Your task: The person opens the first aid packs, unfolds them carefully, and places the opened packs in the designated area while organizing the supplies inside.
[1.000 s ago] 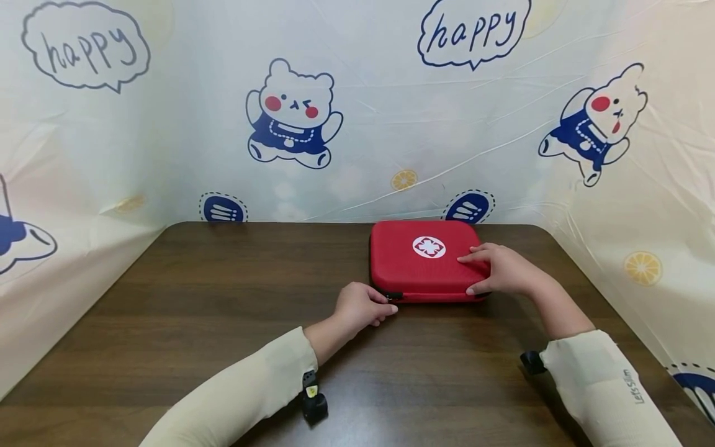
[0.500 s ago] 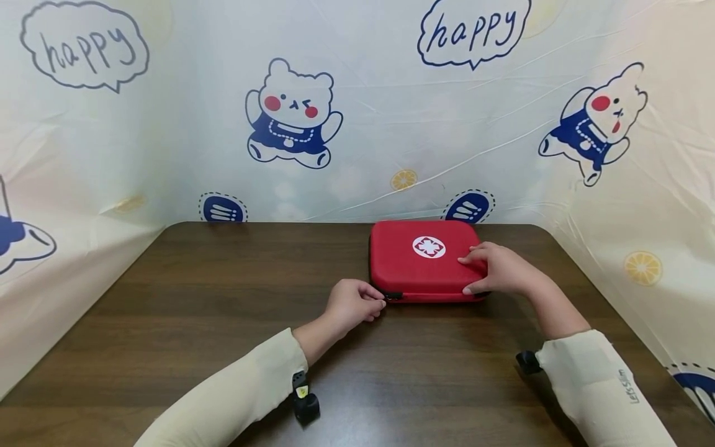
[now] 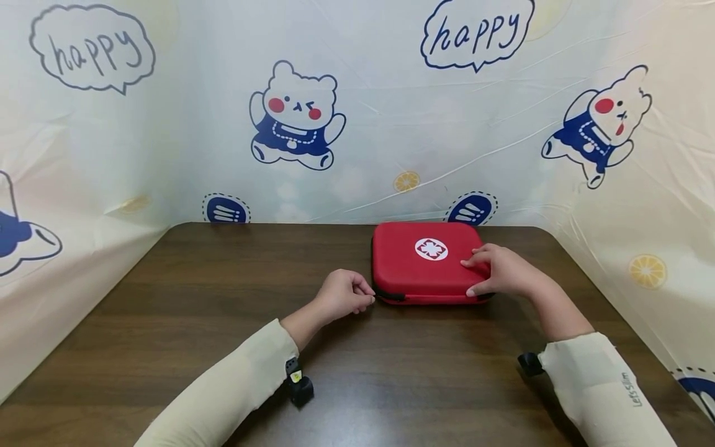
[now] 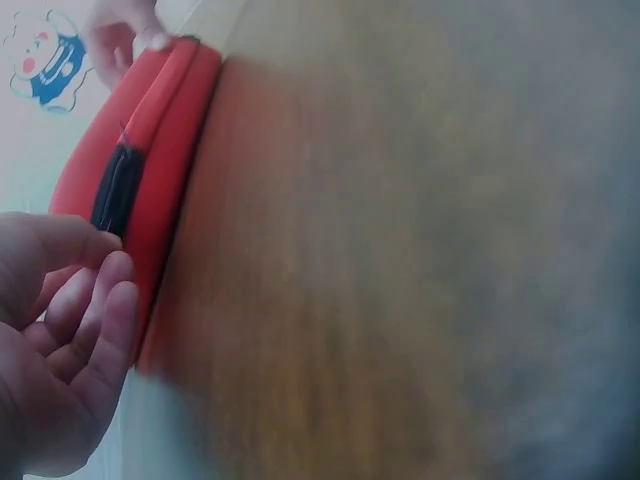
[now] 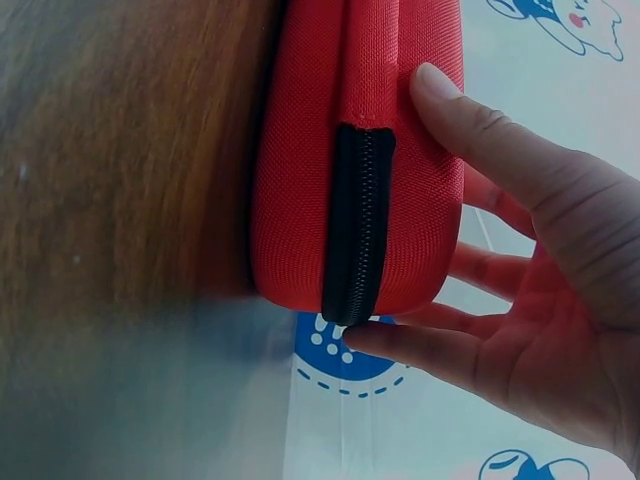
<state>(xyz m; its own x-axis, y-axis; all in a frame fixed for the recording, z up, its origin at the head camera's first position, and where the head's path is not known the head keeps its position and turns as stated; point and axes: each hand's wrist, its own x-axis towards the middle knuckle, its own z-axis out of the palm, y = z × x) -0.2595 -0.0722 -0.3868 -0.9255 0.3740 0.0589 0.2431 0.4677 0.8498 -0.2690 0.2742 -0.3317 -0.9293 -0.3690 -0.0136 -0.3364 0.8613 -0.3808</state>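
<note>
A red hard-shell first-aid case (image 3: 410, 270) with a white cross emblem lies flat on the table, lid up. My left hand (image 3: 343, 293) is at its near left corner, thumb and forefinger pinching the zipper pull, which the fingertips mostly hide. In the left wrist view, a black stretch of zipper (image 4: 118, 190) runs along the red side up to those fingertips. My right hand (image 3: 507, 271) holds the case's right end, thumb on the near side and fingers over the lid. The right wrist view shows another black zipper section (image 5: 360, 220) with its teeth meshed at that end.
The brown wooden table (image 3: 251, 267) extends left of and in front of the case. Behind it hangs a printed curtain (image 3: 368, 124) with bears, close to the case's far edge. Black wrist cameras sit on both cream sleeves (image 3: 223, 385).
My left hand has slid left along the case's near edge to its corner, thumb and forefinger still together. The case and my right hand have stayed nearly in place.
</note>
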